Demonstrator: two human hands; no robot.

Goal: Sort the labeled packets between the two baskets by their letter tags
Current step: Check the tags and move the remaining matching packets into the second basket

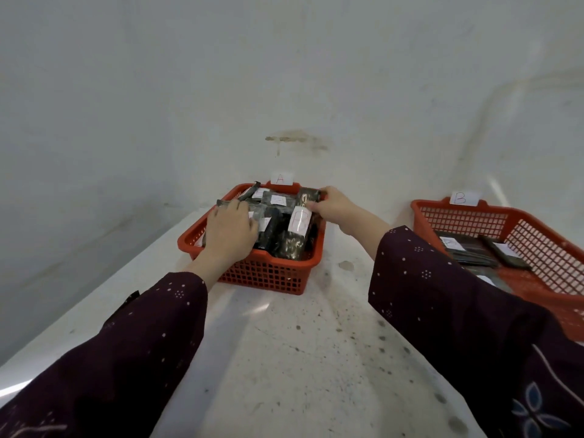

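White wall and a speckled white tabletop (pixel 284 358) are framing the scene, and on that tabletop two red mesh baskets are standing well apart. Attention is being given to the packet tagged B (pixel 295 235), a dark wrapped packet lying along the right side of the basket tagged A (pixel 262 273), where it does not belong. Its far end is being pinched by the right hand (pixel 331 205), whose fingers are closed on the dark wrapper near the basket's back rim. The left hand (pixel 229 229) is being laid flat over the other packets (pixel 271 200) in the same basket, fingers spread and not visibly closed on anything; whether one is being held beneath the palm cannot be told. Several white tags are showing among those packets, but their letters are too blurred to be read.

The step in hand is judged to be the picking out of a wrongly placed packet. A lift clear of the neighbouring packets is being called for next, then a carry to the right into the basket tagged B (pixel 537 248), where a few dark packets (pixel 474 248) with white tags are already lying. Care will be needed so that the crowded pile is not dragged along.
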